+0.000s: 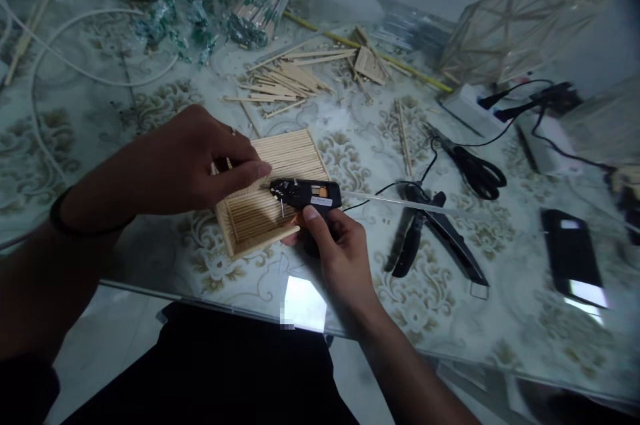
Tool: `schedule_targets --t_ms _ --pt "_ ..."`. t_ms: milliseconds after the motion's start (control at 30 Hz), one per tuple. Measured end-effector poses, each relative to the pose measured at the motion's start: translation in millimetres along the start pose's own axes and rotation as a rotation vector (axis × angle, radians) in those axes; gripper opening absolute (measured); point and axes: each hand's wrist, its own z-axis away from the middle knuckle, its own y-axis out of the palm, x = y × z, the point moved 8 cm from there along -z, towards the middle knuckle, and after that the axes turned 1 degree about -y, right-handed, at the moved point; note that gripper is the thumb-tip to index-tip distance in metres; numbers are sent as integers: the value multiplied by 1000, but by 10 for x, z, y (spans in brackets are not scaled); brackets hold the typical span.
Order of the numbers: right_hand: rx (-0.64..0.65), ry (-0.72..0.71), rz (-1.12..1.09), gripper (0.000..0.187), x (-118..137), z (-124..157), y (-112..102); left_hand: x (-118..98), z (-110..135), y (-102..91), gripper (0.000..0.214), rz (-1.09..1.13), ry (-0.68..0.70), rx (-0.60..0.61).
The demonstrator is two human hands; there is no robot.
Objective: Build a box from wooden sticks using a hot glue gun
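Note:
My right hand [343, 248] is wrapped around the handle of a black hot glue gun [310, 194]. A long clear glue stick [400, 202] juts out of its back, and its nozzle points left. Beneath lies a small box-like piece made of thin wooden sticks [293, 148], with a raised rim along its near side. My left hand [220, 161] is over the left part of this stick piece, thumb and forefinger pinched close to the nozzle. Whatever those fingertips hold is too small to make out.
Loose wooden sticks [285, 81] lie behind, near wrapped stick bundles [265, 5]. To the right are black-handled scissors [475, 168], a black cutting tool [435, 231], a phone [573, 255] and a power strip [473, 108]. A stick-built frame [525, 18] stands at back right. Cables cross the table.

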Motion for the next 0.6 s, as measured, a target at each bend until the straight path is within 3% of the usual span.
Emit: schedule_targets --t_ms 233,600 --pt "32 6 -65 42 -12 1 13 18 1 15 41 -2 -24 21" --pt "28 48 59 43 -4 -65 0 24 5 7 41 -17 -25 4"
